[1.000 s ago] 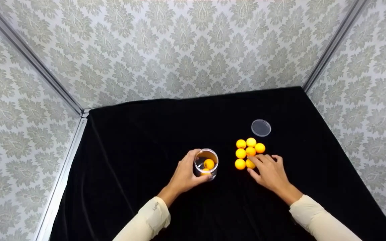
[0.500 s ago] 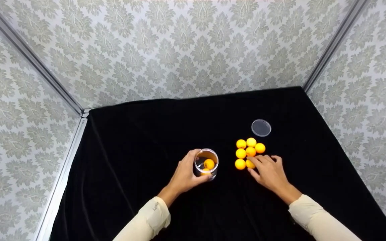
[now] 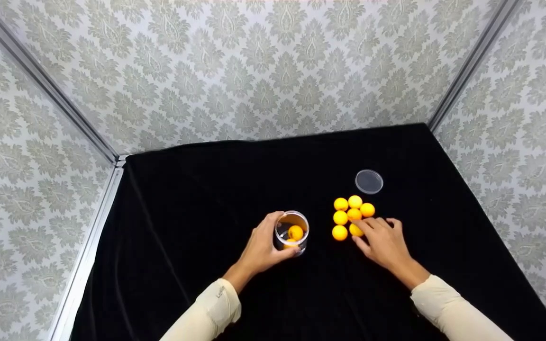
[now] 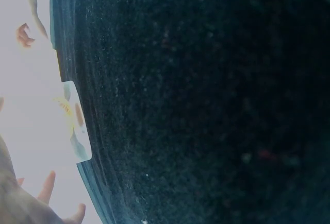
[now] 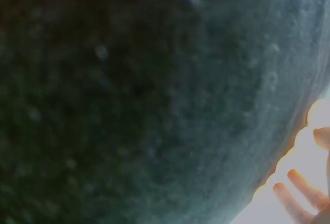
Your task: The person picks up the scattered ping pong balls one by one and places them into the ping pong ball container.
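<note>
My left hand point(image 3: 264, 244) grips a clear plastic jar point(image 3: 304, 221) from its left side, thumb across the front and fingers behind. Through the jar's mouth two orange ping-pong balls point(image 3: 295, 232) show, one partly covered by the rim and thumb. My right hand point(image 3: 385, 242) pinches an orange ping-pong ball point(image 3: 355, 230) between thumb and fingers, at the near right corner of a cluster. The other ping-pong balls point(image 3: 340, 218) of that cluster lie close together to the right of the jar. In the left wrist view the jar point(image 4: 80, 131) is overexposed.
A clear round lid point(image 3: 369, 182) lies flat behind the balls. Black cloth point(image 3: 206, 189) covers the table. Patterned wall panels point(image 3: 273, 71) with metal corner rails stand behind and at both sides.
My right hand has shifted slightly to the right, and the pinched ping-pong ball has parted a little from its left neighbour. The left hand and jar stay put.
</note>
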`<state>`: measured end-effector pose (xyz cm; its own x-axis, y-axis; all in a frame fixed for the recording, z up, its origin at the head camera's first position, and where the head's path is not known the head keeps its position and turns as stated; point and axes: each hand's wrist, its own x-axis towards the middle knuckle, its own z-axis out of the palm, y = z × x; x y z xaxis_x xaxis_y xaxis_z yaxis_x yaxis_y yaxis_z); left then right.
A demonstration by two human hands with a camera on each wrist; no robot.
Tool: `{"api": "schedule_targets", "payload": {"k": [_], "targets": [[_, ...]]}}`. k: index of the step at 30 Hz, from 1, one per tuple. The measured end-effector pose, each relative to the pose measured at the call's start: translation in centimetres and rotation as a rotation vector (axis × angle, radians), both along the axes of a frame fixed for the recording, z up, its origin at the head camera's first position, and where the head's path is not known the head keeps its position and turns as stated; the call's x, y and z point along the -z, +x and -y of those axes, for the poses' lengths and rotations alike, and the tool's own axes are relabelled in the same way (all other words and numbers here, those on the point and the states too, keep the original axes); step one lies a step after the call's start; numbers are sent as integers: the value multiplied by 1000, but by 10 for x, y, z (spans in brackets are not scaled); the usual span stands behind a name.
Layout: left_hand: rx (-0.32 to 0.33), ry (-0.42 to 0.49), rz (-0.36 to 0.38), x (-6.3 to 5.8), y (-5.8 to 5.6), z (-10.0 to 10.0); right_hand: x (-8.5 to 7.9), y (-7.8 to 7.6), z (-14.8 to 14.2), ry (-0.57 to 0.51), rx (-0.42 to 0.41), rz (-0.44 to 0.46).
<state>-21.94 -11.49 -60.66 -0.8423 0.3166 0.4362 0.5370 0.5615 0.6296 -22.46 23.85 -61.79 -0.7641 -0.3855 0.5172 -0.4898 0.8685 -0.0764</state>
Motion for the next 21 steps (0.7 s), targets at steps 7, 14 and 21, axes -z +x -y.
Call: {"api": "schedule_targets", "payload": {"k": [7,14,21], "targets": [[5,6,11,0,0,1,-15,-3,6,-19,-3,-35],[0,2,6,1,0,2,-38,-3,22,-60,-37,-85],[-3,-2,2,0,1,0,-63,4,43,-91,-80,-97]]}}
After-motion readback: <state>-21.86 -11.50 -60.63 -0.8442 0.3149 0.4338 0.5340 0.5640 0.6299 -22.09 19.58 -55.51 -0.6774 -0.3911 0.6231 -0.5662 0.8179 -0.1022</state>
